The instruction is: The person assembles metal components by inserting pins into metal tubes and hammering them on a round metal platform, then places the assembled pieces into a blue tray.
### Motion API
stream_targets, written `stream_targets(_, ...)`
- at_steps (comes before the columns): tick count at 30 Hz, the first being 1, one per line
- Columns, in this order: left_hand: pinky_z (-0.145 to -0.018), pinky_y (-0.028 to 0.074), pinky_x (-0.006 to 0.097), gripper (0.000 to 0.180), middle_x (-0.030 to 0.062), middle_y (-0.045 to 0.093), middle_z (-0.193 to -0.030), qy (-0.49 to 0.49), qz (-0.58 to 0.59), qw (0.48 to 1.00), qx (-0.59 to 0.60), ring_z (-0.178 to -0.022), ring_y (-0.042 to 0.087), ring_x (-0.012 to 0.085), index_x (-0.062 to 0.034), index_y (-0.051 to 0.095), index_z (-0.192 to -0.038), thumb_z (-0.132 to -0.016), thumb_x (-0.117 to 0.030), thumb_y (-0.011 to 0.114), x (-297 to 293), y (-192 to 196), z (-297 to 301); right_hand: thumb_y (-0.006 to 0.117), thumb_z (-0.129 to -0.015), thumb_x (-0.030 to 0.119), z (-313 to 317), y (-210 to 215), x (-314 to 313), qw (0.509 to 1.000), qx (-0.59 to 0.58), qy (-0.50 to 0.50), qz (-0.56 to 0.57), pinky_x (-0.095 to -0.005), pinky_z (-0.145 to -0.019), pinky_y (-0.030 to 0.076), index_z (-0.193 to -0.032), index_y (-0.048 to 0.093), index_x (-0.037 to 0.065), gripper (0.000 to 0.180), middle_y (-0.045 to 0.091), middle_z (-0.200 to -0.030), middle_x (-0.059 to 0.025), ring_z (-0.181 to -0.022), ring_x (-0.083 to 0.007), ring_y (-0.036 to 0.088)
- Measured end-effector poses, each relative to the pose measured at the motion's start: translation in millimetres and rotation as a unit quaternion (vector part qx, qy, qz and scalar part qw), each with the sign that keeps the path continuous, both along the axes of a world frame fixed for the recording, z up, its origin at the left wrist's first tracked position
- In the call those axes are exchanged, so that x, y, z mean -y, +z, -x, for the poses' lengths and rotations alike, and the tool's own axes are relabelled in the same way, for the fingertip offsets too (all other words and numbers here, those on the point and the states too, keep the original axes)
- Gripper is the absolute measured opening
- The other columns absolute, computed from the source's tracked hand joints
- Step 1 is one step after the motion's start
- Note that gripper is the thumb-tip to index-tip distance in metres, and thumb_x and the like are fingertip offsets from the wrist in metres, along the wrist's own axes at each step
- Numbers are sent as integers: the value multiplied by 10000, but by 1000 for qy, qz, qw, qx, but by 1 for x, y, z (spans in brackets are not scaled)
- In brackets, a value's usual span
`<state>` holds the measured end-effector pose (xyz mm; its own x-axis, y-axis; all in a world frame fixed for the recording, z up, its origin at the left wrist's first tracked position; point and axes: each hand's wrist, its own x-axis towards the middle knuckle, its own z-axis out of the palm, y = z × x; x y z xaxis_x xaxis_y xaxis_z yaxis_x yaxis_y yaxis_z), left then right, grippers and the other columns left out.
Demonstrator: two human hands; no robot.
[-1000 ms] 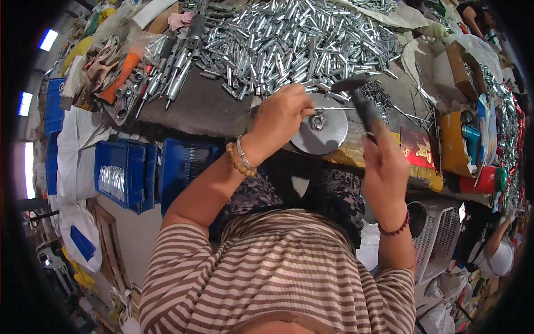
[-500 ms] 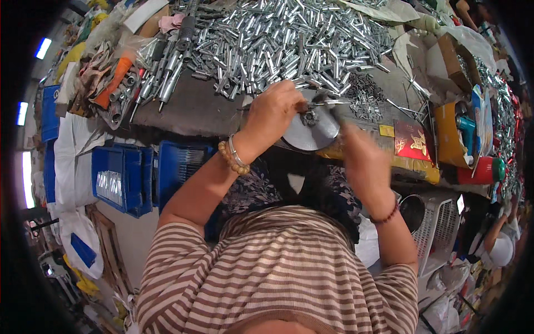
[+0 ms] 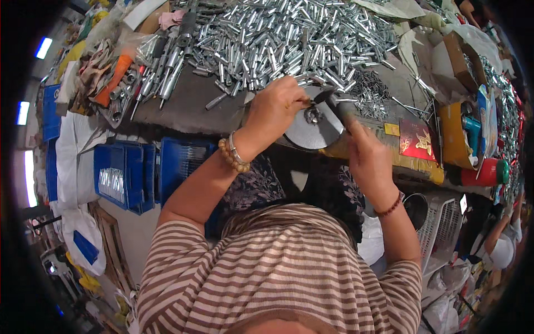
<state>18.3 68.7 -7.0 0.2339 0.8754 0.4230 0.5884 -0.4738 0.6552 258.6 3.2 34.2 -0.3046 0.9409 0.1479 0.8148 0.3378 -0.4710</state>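
My right hand (image 3: 368,158) is wrapped round the handle of a hammer (image 3: 328,97), whose dark head is over a round grey metal disc (image 3: 315,133) at the bench edge. My left hand (image 3: 278,104) is closed in a pinch just left of the hammer head. What its fingertips hold is too small and too covered to make out. Around the disc's middle sits a dark metal fixture (image 3: 313,116). Beyond both hands spreads a large heap of shiny metal tubes (image 3: 278,44). A smaller pile of thin metal pins (image 3: 371,94) lies to the right.
Hand tools (image 3: 167,78) and an orange cone-shaped thing (image 3: 117,80) crowd the bench's left. A red packet (image 3: 416,139) and a yellow container (image 3: 457,133) stand at the right. Blue bins (image 3: 133,178) are below the bench at left. Another person (image 3: 503,245) is at far right.
The hammer and my right hand were smeared by motion and are now sharper, with the head close to my left fingertips. My left hand stays nearly in place.
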Motion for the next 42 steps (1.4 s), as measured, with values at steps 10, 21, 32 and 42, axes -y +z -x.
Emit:
stream_targets(10, -760, 531, 382, 106, 110, 658, -903, 14, 44, 999, 4, -844, 680, 279, 1, 709, -926, -844, -9, 776, 7, 2, -2, 627, -1002, -20, -8, 36, 1, 970, -239, 0, -51, -264, -799, 521, -1489, 528, -11, 497, 703, -1174, -124, -955, -123, 646)
stream_targets(21, -673, 496, 188, 186, -17, 620, -941, 37, 324, 896, 302, -839, 606, 63, -33, 710, -1156, -1038, -169, 662, 24, 29, 12, 724, -946, 104, -30, 10, 9, 899, -277, -106, 322, -286, -693, 506, -1356, 606, -19, 444, 719, -1072, -86, -830, -67, 591)
stream_targets(32, -773, 528, 192, 405, 1, 577, -1022, -107, 482, 538, 683, -893, 563, 87, -43, 562, -1448, -1065, -162, 616, 52, 20, -1, 756, -852, 119, -27, -3, -4, 998, 26, -18, -61, -456, -757, 512, -1122, 742, 92, 272, 618, -914, -117, -897, -344, 628)
stream_targets(42, -804, 557, 243, 353, 94, 606, -1095, -89, 464, 502, 725, -915, 574, 161, -52, 591, -1413, -1068, -124, 596, 58, 18, 0, 748, -828, 98, -99, -21, -52, 972, 52, -173, -151, -472, -743, 537, -983, 694, 65, 167, 646, -937, -131, -914, -360, 665)
